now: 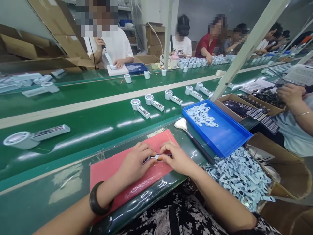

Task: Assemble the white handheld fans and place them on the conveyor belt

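Over a pink mat (105, 176), my left hand (134, 163) and my right hand (179, 160) meet, fingertips pinched on a small narrow strip (157, 157). Pale and dark parts of the strip show between the fingers; most of it is hidden, so its exact kind is unclear. Right of the mat lies a black-handled tool (199, 147) with a lumpy white head. Beside that tool is a blue tray (238, 140) with many small pale-blue strips (201, 114) at its far end.
Pale handheld fan bodies with uncovered handles (153, 102) lie along the green conveyor (85, 112). A heap of pale-blue strips (238, 176) fills a container at lower right. A slanted metal post (249, 49) rises behind the tray. Co-workers sit across the belt and at right.
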`<state>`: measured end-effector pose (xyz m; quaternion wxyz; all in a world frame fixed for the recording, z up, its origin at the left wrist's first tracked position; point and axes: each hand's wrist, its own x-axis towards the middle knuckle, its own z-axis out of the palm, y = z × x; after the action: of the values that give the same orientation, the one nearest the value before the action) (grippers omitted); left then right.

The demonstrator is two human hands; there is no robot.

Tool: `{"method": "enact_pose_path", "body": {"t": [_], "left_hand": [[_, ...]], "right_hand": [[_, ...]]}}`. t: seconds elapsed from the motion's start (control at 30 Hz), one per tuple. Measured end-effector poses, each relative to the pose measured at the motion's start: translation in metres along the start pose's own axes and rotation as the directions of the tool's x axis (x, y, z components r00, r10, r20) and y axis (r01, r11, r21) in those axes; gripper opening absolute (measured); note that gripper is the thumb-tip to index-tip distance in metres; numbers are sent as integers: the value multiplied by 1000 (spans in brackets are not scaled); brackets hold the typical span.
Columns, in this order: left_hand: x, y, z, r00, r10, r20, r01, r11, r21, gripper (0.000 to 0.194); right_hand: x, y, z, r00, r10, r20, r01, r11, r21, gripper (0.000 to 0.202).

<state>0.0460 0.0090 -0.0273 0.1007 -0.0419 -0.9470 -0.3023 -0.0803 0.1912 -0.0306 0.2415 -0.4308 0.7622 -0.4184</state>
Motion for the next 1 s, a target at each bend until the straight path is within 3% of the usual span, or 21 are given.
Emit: {"method": "enact_pose_path", "body": {"t": [0.07,0.2,0.37,0.57,0.73,0.9,1.0], "left_hand": [[-4,6,-4,999,13,29,-13,1000,16,21],[-18,18,1,998,-5,66,-1,996,91,23],[-27,27,16,999,-32,4,31,980,195,25],[-25,37,9,992,-43,121,2,946,324,29],[-24,36,11,995,-2,97,-31,941,337,32],[-22,38,9,989,-6,149,-48,934,354,28],[-21,30,-2,983,63,173,-133,892,431,26]], "right_hand": [[-5,3,0,999,2,42,-2,1000,13,17],[-21,-2,2,993,-29,117,43,992,-117,40],[-30,2,15,991,-100,87,119,962,-247,36],[-30,9,16,977,-171,131,203,933,-297,41],[-32,11,18,969,-205,135,240,903,-356,41],[-32,8,21,977,-184,110,209,928,-308,40],[-34,2,10,976,-207,70,218,946,-238,48]]}}
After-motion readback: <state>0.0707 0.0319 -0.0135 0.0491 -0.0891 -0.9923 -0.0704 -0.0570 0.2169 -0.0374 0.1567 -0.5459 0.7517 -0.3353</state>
